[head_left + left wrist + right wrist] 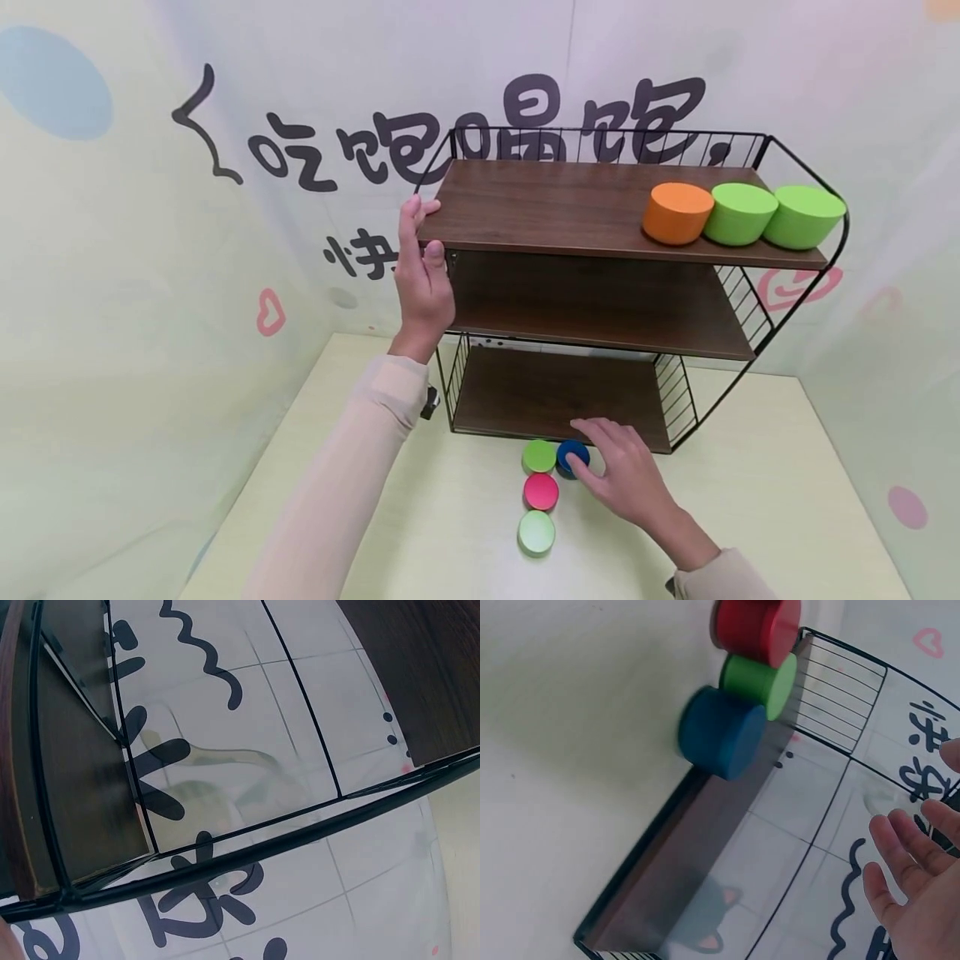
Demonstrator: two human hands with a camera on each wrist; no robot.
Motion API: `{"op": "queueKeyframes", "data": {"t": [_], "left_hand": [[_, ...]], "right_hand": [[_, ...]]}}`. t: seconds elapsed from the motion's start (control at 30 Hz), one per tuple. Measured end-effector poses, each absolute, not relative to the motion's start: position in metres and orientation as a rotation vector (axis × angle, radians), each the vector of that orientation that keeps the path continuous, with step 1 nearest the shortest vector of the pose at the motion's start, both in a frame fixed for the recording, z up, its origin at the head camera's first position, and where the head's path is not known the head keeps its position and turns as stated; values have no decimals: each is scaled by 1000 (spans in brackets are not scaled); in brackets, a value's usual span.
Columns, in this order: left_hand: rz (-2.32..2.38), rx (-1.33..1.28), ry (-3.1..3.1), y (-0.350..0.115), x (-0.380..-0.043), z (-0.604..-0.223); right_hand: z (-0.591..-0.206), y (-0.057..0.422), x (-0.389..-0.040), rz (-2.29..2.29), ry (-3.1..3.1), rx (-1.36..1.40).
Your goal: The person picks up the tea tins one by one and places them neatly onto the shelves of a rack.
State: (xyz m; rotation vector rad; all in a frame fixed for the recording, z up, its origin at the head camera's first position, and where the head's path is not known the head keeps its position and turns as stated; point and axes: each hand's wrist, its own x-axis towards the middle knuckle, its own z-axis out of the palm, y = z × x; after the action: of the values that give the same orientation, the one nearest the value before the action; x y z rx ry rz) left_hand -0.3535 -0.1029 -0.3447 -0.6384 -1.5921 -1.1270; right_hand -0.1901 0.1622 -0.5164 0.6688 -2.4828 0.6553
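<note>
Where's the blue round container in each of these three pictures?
Head: the blue container is low, just right of centre, partly hidden by the thumb of the right hand.
Left wrist: not in it.
Right wrist: upper middle, beside the green container.
Shared landmark: the dark shelf rack, partly visible in both wrist views.

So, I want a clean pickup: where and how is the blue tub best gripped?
Probably take the blue tub by its round side wall, thumb in front, fingers behind, coming from above and the right, where the right hand is. It stands upright, and the green tub crowds its left side.
</note>
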Motion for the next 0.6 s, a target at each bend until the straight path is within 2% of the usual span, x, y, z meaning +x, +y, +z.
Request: {"op": "queueKeyframes", "data": {"t": [0.6], "left_hand": [[-1131, -640, -1595, -103, -351, -344]], "right_hand": [[-559, 159, -196, 747, -2647, 552]]}}
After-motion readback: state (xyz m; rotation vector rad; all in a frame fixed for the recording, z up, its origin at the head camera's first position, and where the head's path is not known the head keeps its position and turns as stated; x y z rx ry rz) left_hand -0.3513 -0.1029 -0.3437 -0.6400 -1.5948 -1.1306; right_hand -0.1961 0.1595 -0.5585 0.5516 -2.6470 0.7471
